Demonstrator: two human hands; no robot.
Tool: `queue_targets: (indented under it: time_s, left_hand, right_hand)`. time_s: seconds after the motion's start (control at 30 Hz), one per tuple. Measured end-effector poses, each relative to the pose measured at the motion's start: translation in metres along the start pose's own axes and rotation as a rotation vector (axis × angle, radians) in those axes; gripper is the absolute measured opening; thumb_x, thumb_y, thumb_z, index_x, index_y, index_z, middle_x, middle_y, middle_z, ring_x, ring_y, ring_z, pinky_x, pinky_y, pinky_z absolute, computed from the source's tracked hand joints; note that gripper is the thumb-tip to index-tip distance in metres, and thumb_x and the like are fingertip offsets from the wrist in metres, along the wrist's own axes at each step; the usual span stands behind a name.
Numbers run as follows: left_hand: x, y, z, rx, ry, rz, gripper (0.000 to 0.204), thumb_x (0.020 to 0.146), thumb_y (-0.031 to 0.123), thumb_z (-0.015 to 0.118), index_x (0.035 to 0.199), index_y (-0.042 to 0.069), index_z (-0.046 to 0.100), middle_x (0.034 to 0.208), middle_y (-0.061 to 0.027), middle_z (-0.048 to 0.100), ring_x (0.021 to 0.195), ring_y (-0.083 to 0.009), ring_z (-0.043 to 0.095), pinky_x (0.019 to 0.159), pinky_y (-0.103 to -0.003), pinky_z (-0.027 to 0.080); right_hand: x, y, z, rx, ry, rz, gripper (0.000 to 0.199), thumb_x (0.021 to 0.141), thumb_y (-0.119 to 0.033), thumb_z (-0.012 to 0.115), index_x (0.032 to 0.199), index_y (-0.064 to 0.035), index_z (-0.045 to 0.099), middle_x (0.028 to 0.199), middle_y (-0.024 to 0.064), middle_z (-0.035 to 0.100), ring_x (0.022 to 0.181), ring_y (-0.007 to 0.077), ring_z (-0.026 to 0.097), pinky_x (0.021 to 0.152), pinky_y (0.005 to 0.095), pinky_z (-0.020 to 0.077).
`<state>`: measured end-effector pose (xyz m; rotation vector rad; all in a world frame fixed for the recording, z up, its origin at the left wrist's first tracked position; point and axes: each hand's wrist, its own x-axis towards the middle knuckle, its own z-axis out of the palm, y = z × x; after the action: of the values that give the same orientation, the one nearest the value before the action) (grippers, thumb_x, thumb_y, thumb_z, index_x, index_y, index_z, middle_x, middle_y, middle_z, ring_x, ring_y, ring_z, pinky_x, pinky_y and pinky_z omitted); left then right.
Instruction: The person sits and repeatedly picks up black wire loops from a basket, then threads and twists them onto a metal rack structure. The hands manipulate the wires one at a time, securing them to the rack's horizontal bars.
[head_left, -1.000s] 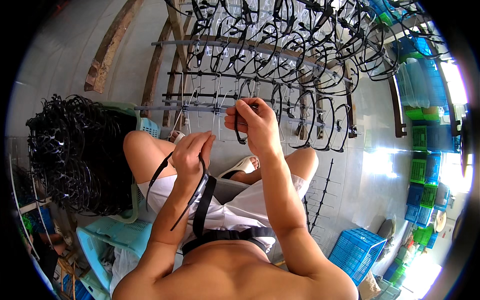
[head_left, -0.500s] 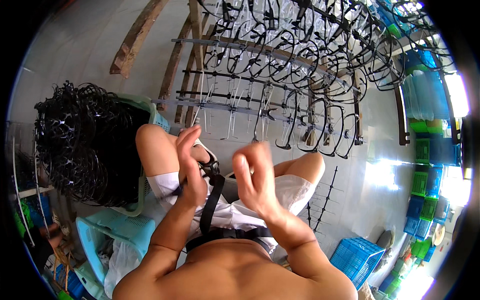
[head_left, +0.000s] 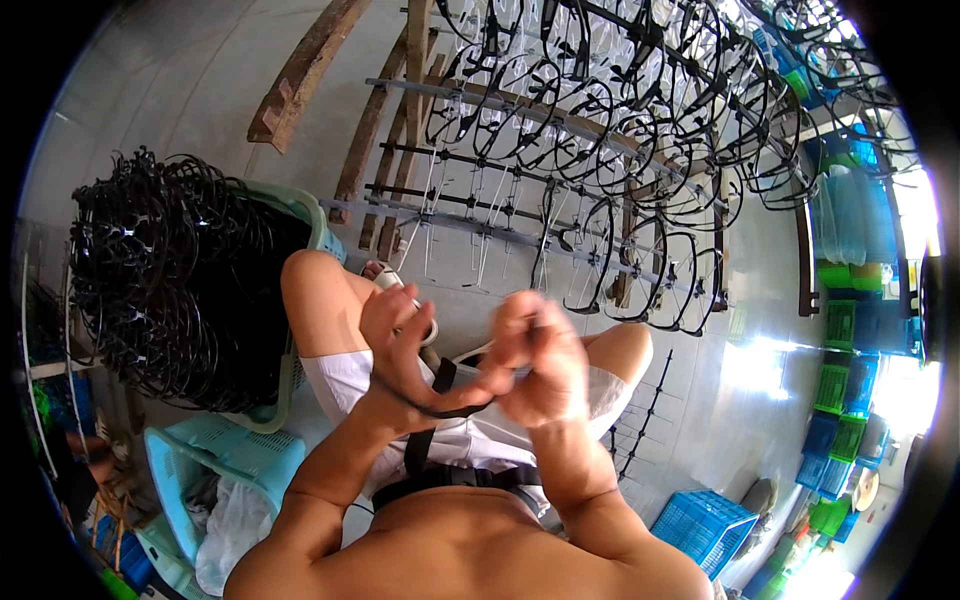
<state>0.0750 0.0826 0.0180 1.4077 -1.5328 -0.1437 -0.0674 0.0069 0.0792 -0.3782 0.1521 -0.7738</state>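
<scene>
My left hand (head_left: 395,335) and my right hand (head_left: 540,370) are close together above my lap, between my knees. Both are closed on a thin black curved plastic band (head_left: 430,410) that runs from under my left wrist across to my right fingers. My right hand is blurred, so its grip is unclear in detail. Straight ahead stands a metal bar rack (head_left: 480,225) hung with several black hoops (head_left: 610,240) and clear hangers. To my left a teal basket (head_left: 312,215) is heaped with the same black hoops (head_left: 180,280).
A second teal basket (head_left: 230,460) lies by my left hip. A blue crate (head_left: 705,525) sits on the floor at lower right, with stacked green and blue crates (head_left: 840,400) beyond it. Wooden beams (head_left: 305,65) lean behind the rack.
My right hand came down from the rack bar to my lap and joined the left hand on the black band. The view has tilted slightly downward.
</scene>
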Motion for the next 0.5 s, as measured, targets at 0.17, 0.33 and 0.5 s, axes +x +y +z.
queue_targets:
  time_s: [0.17, 0.33, 0.5]
  left_hand:
    - [0.019, -0.037, 0.002, 0.071, 0.141, -0.344, 0.04, 0.08, 0.007, 0.065, 0.116, -0.002, 0.05, 0.107, -0.018, 0.054, 0.1, -0.0323, 0.052, 0.085, -0.04, 0.044]
    - [0.024, -0.055, 0.003, 0.093, 0.021, -0.316, 0.019, 0.08, 0.005, 0.065, 0.099, -0.001, 0.063, 0.088, -0.014, 0.063, 0.08, -0.0277, 0.061, 0.071, -0.035, 0.049]
    - [0.019, -0.059, 0.007, 0.08, 0.1, -0.437, 0.013, 0.078, 0.003, 0.067, 0.091, -0.001, 0.066, 0.082, -0.0136, 0.065, 0.075, -0.028, 0.063, 0.068, -0.035, 0.05]
  right_hand:
    - [0.045, -0.053, 0.009, -0.059, 0.005, -0.342, 0.044, 0.097, -0.03, 0.048, 0.124, 0.0028, 0.042, 0.073, 0.009, 0.059, 0.048, 0.0171, 0.058, 0.042, 0.0328, 0.0533]
    - [0.118, -0.009, -0.022, -0.489, 0.441, 0.066, 0.029, 0.093, -0.026, 0.057, 0.102, 0.0009, 0.055, 0.076, 0.0048, 0.056, 0.057, 0.0139, 0.056, 0.049, 0.0265, 0.0475]
    - [0.14, 0.012, -0.068, -0.521, 0.519, 0.005, 0.024, 0.091, -0.017, 0.055, 0.105, 0.0033, 0.054, 0.081, 0.0061, 0.056, 0.058, 0.0146, 0.057, 0.051, 0.028, 0.049]
